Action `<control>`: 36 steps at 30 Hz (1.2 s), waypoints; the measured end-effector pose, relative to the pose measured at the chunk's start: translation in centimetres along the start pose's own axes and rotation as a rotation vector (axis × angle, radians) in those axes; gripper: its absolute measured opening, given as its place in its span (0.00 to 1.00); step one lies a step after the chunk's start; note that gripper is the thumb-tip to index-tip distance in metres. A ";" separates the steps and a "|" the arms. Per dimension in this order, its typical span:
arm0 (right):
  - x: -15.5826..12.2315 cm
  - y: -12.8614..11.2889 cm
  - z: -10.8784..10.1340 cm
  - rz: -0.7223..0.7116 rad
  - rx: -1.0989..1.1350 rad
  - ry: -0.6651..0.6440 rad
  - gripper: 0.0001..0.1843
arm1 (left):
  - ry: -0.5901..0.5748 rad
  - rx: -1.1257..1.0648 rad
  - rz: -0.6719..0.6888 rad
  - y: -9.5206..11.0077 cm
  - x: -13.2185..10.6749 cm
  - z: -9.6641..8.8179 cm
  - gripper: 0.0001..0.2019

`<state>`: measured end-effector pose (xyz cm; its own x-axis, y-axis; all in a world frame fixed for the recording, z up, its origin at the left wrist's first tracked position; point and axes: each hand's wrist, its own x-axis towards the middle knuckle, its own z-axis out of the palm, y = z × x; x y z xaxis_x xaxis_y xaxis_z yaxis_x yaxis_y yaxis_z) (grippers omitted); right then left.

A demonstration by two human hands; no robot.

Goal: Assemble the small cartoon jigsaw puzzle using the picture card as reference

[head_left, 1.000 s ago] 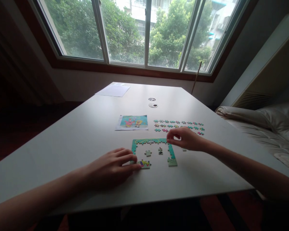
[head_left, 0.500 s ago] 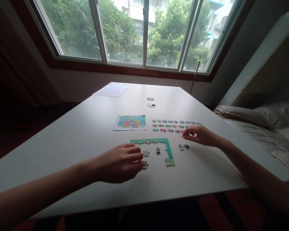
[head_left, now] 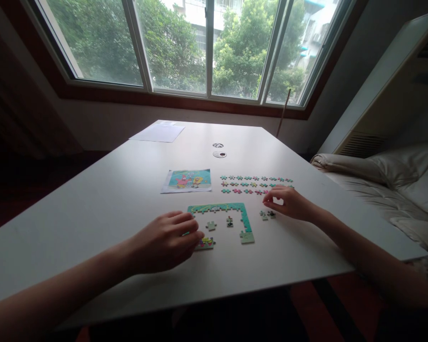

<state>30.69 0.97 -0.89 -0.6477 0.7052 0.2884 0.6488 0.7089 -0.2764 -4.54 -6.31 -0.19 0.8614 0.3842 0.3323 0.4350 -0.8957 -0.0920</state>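
A partly joined jigsaw puzzle [head_left: 248, 223] lies on the white table, its teal border running along the top and right side. My left hand [head_left: 171, 240] is closed over the left side of this border, fingers bent and together. Its fingertips rest at a bottom-left piece with yellow on it [head_left: 207, 243]; what lies beneath them is hidden. Inside the border are a loose pale green piece [head_left: 211, 226] and a darker piece [head_left: 229, 222]. My right hand [head_left: 287, 203] hovers by the rows of pieces, thumb and forefinger pinched; anything between them is too small to make out.
Three rows of loose jigsaw pieces [head_left: 248, 178] lie beyond my right hand, and two more pieces [head_left: 267, 215] sit just below it. A printed picture [head_left: 189, 181] lies above the puzzle. Farther back are two round items [head_left: 219, 154] and a paper sheet [head_left: 157, 132].
My left hand has drawn a little left, uncovering more of the bottom-left piece. My right hand keeps its pinch near the rows. The whole view has shifted slightly.
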 end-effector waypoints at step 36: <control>0.2 -6.2 0.9 -0.239 0.246 -0.205 0.08 | -0.105 -0.249 -0.456 -0.6 3.8 1.4 0.05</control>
<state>26.15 -3.24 0.05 -0.8514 0.4892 0.1891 0.3710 0.8165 -0.4423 -1.14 -3.96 -0.15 0.6267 0.7558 0.1899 0.7069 -0.6539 0.2697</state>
